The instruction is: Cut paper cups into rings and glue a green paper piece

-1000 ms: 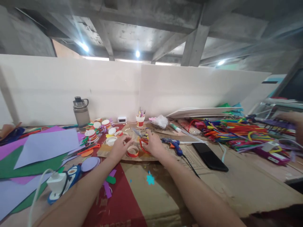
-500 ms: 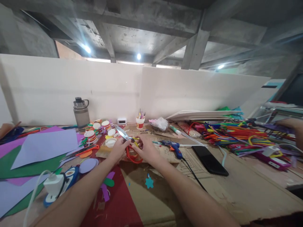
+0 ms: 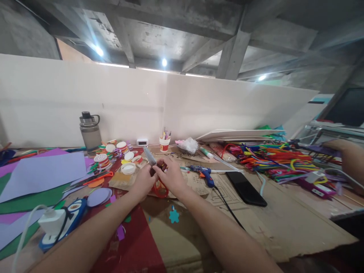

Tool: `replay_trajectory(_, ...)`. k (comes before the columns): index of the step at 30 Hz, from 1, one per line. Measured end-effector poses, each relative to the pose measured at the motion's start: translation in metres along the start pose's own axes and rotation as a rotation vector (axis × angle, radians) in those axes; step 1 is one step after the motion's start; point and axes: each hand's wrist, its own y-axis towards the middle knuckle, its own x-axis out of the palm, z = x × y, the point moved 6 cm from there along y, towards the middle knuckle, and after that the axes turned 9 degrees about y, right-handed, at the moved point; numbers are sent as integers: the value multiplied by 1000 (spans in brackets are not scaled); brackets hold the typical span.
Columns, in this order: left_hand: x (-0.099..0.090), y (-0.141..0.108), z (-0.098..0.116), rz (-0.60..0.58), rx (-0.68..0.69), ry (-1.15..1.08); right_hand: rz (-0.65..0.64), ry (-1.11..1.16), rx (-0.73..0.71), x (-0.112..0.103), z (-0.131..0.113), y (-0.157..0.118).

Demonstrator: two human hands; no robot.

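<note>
Over the middle of the cardboard-covered table, a pair of scissors [image 3: 149, 156] points its silver blades up and to the left. Its red handle loops [image 3: 161, 189] hang below my hands. Closed around the middle of the scissors from the left is my left hand [image 3: 144, 179]. My right hand [image 3: 171, 175] is closed from the other side, thumb meeting the scissors near the pivot. A small dark and yellowish bit shows by the right fingers, too little of it to name. Closer to me, a teal flower-shaped cutout [image 3: 174, 216] lies on the cardboard.
Right of my hands lie a blue glue gun [image 3: 207, 176] with its cord and a black phone [image 3: 246, 189]. Colourful pipe cleaners [image 3: 273, 159] pile up beyond. Leftward are paper sheets [image 3: 42, 176], a power strip [image 3: 76, 212] and a bottle [image 3: 90, 132]. Another person's hand [image 3: 345, 149] is far right.
The scissors have turned more upright and their blades look closer together. The yellow piece by my right fingers is now mostly hidden. The view has shifted slightly.
</note>
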Motion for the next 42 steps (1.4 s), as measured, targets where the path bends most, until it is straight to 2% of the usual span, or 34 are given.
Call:
replay_trajectory(2,1,1,0,-11,0,-2,8,36,16,-1,-2,0)
replay_trajectory(5,2,4,-7,-39,-11,-61,11,193,130,-8,5,3)
replay_trajectory(8,3,7,-16,-72,-49,-167,-95,485,245,-19,9,8)
replay_trajectory(9,2,8,-20,-67,-77,-197,-181,585,267,-22,6,8)
replay_trajectory(11,-2,10,-25,-26,-132,-268,-445,726,301,-25,-7,2)
replay_trajectory(14,-8,10,-31,64,-218,-487,-1011,774,398,-20,-31,-25)
replay_trajectory(15,-10,10,-34,95,-257,-579,-1136,779,419,-18,-37,-32)
replay_trajectory(16,-11,10,-37,128,-300,-669,-1168,769,423,-15,-38,-35)
replay_trajectory(17,-13,9,-40,157,-346,-747,-1106,745,410,-13,-36,-32)
replay_trajectory(21,-17,10,-50,225,-457,-897,-468,451,238,-13,-10,-2)
replay_trajectory(23,-17,11,-48,217,-428,-879,-332,245,142,-11,-4,0)
replay_trajectory(26,-16,11,-38,193,-298,-814,-316,13,40,-5,-5,-7)
replay_trajectory(30,-12,10,-24,122,-190,-729,-377,-23,23,2,-5,-14)
replay_trajectory(34,-13,8,-24,90,-280,-639,-258,-93,84,-4,9,-5)
replay_trajectory(37,-13,8,-27,62,-344,-537,-197,-275,210,-12,31,-1)
replay_trajectory(40,-10,8,-24,-12,-313,-467,-214,-494,291,-20,53,0)
replay_trajectory(42,-9,8,-19,-49,-261,-419,-247,-574,297,-21,64,-1)
